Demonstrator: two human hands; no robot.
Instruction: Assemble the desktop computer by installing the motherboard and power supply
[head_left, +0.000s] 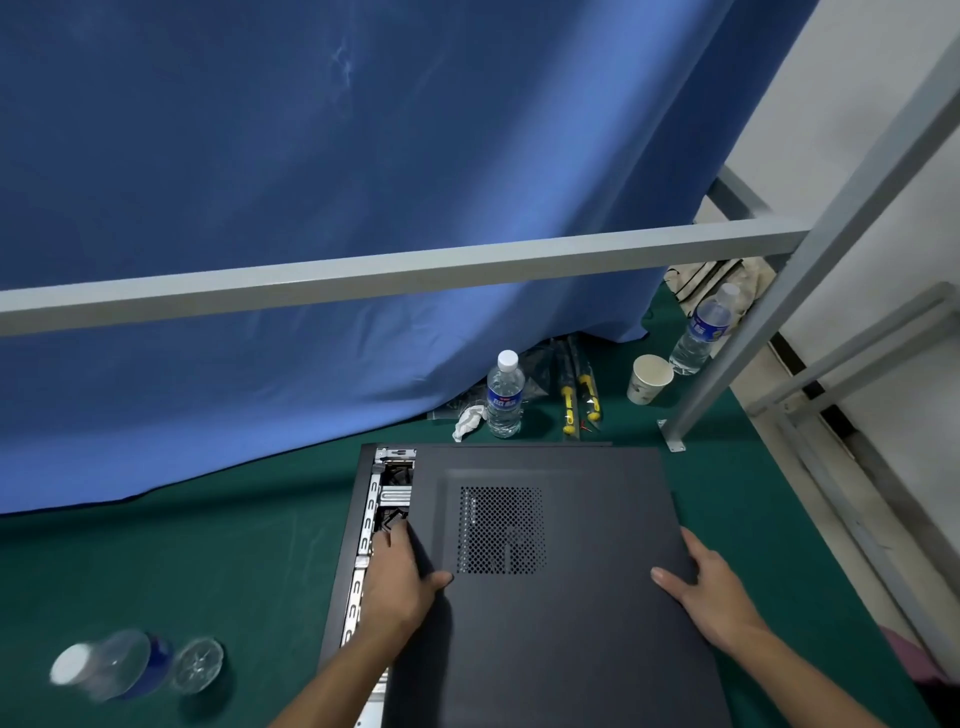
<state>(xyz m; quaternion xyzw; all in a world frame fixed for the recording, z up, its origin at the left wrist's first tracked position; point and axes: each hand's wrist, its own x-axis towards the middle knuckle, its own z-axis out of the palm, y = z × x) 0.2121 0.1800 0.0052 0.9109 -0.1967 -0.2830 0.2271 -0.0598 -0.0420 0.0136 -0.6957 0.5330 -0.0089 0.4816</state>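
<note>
A black computer case (349, 561) lies flat on the green table. Its dark side panel (571, 644), with a perforated vent (501, 530), sits shifted to the right, leaving a strip of the interior open along the left. My left hand (402, 577) grips the panel's left edge, thumb on top and fingers under it inside the gap. My right hand (711, 587) grips the panel's right edge, thumb on the top surface. Motherboard and power supply are hidden beneath the panel.
A water bottle (504, 397) and crumpled tissue (467, 422) stand behind the case, with yellow-handled screwdrivers (576, 400), a paper cup (647, 379) and a second bottle (704, 332). Another bottle (114, 665) stands at the near left. A grey metal frame (395, 270) and blue curtain (322, 130) rise behind.
</note>
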